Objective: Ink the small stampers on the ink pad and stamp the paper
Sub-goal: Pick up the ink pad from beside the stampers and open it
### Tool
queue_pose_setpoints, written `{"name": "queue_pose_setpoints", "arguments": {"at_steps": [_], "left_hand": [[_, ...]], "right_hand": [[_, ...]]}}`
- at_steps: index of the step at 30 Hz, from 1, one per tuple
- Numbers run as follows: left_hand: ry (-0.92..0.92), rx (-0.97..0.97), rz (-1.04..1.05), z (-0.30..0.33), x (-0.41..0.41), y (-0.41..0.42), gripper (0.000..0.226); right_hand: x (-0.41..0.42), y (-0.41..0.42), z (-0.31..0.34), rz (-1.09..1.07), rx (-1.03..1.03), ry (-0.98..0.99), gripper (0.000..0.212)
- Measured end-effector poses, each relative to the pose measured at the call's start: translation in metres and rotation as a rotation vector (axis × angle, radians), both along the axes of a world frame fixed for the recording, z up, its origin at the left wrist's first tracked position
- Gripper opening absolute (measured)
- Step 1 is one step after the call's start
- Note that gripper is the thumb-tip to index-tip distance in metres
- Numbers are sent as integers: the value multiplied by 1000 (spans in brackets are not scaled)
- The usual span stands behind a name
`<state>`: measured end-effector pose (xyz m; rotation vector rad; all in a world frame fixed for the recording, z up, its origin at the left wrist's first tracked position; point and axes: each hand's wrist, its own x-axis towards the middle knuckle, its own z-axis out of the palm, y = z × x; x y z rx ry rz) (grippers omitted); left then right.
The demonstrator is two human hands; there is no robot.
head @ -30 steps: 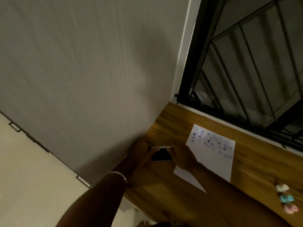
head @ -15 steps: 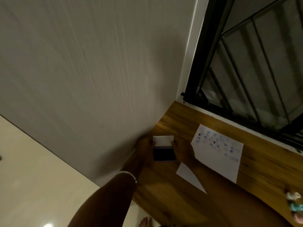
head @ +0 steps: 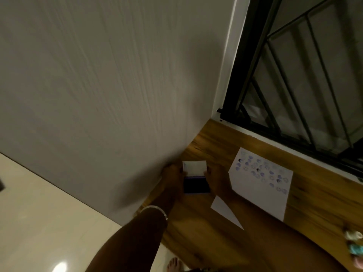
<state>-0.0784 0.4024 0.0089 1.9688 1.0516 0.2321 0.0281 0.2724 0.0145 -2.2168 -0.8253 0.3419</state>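
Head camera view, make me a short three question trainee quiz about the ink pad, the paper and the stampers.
1. True or false: the lid of the dark rectangular ink pad is open.
2. Which is held by both hands: A, the white stamped paper sheet; B, the ink pad; C, the small pastel stampers?
3. Fill in: the stampers sit at the far ____ edge of the wooden tabletop.

Key
1. True: its white lid stands raised behind the dark pad.
2. B: the left hand and right hand flank it.
3. Right, untouched.
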Motion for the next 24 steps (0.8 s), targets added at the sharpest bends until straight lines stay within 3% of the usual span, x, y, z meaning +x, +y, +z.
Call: {"name": "queue_pose_setpoints", "arguments": {"at_steps": [7,10,13,18,24], "left_hand": [[165,115,-82,0,0,1,29],[138,109,-101,3,-3,2,31],[101,233,-175,11,0,-5,36],[115,362,-441,18,30,-40,35],[-56,516,-703,20,80,-128,39]], "right_hand": [[1,-1,0,-2,-34,11,14],[0,-3,4,1,-18,-15,21],[-2,-14,5,-68,0,-22,31],[5,-57,14,-123,-170,-108,28],[20,-135,25,-312,-286,-225,29]]}}
